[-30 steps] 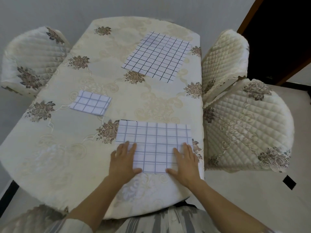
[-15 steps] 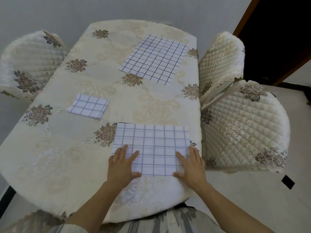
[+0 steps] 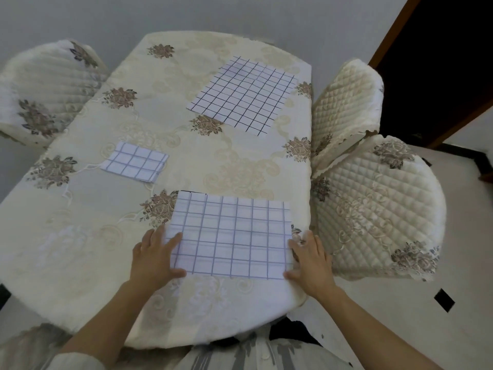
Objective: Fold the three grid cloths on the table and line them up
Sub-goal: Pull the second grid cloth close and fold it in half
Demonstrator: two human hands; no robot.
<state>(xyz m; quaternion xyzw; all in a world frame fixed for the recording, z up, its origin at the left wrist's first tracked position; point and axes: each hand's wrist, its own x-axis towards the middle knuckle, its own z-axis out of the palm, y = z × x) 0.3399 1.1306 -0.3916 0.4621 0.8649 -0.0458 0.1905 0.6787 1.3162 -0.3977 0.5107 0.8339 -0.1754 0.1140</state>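
Observation:
Three white grid cloths lie on the floral table (image 3: 80,236). The nearest cloth (image 3: 232,236), folded once into a wide rectangle, lies in front of me. My left hand (image 3: 154,260) rests flat on its left edge, fingers straight. My right hand (image 3: 309,260) lies at its right edge, by the table's rim, fingers straight. A small folded cloth (image 3: 134,161) sits to the left, mid-table. A large unfolded cloth (image 3: 242,93) with darker lines lies flat at the far right.
Quilted cream chairs stand close on the right (image 3: 378,209) and further back right (image 3: 346,100), another at the far left (image 3: 45,86). A dark doorway (image 3: 440,62) is at the upper right. The table's right edge runs just beside the near cloth.
Both hands have slid outward along the near cloth, the left to its left edge and the right to its right edge. The cloths have not moved.

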